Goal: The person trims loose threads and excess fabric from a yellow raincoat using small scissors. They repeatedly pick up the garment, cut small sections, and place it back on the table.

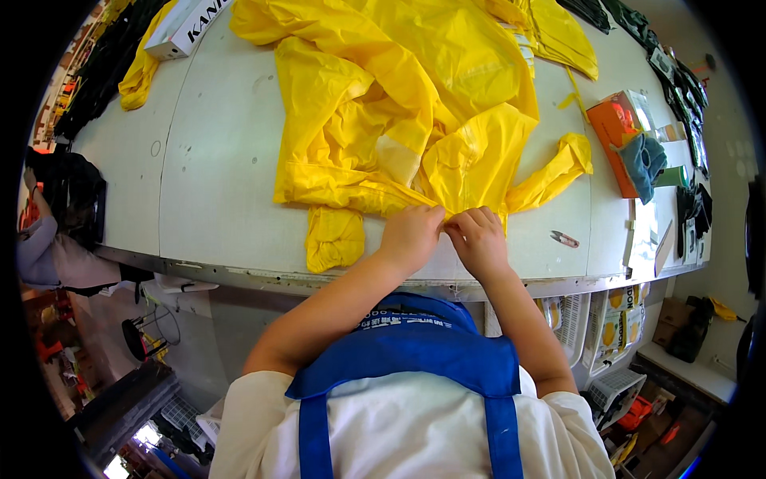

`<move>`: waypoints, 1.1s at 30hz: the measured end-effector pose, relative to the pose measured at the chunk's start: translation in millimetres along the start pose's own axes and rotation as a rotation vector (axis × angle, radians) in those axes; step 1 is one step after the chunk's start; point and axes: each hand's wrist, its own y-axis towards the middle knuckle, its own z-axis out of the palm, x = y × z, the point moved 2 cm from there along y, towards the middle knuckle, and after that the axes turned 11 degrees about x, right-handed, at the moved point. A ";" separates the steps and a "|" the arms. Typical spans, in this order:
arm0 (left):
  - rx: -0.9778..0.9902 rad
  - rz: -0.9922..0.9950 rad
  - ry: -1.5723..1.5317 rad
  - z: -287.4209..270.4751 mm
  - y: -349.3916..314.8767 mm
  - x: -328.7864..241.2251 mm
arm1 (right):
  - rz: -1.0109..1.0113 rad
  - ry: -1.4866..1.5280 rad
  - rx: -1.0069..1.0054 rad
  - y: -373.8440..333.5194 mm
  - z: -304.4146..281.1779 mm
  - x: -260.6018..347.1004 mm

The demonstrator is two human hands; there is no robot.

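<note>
Yellow, slick-looking fabric all over the place here: it's a big crumpled garment [479,156] spread across the middle of a white worktable [227,168], with its bottom edge pulled in near the table's front edge. Both bare hands are on that edge, pretty much side by side. The left hand [415,227] has its fingertips pinched on the fabric, and the right hand [479,235] is pinching it just beside; the exact finger placement is kinda hidden. One yellow sleeve [335,239] pokes out below the left part of the garment, another sleeve [554,176] sticks out to the right.

Little pair of thread snips [565,239] lies on the table, right of the right hand. Farther right there's an orange box [608,136] with a blue cloth [643,164] hanging over it, plus a green roll [672,176]. Far upper left, a white box [179,30]. The wearer's got a blue apron [399,359] on, and another person [68,255] is over at the left rim, beside some black fabric [76,195].
</note>
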 end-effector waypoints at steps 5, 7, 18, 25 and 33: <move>-0.082 0.012 -0.179 2.4 -4.5 -2.2 | -0.063 -0.046 0.032 0.7 6.6 -3.4; -0.078 -0.048 -0.169 -1.6 -2.8 5.2 | -0.045 -0.050 0.057 0.7 4.4 -3.5; -0.115 -0.034 0.031 -42.5 -3.2 29.2 | -0.058 -0.069 0.049 13.5 -17.4 9.5; -0.202 0.007 0.096 -33.4 -11.0 19.4 | -0.097 -0.051 0.161 25.4 13.0 14.1; -0.279 -0.037 0.195 -46.2 -11.6 16.2 | -0.178 -0.060 0.130 34.6 12.5 19.7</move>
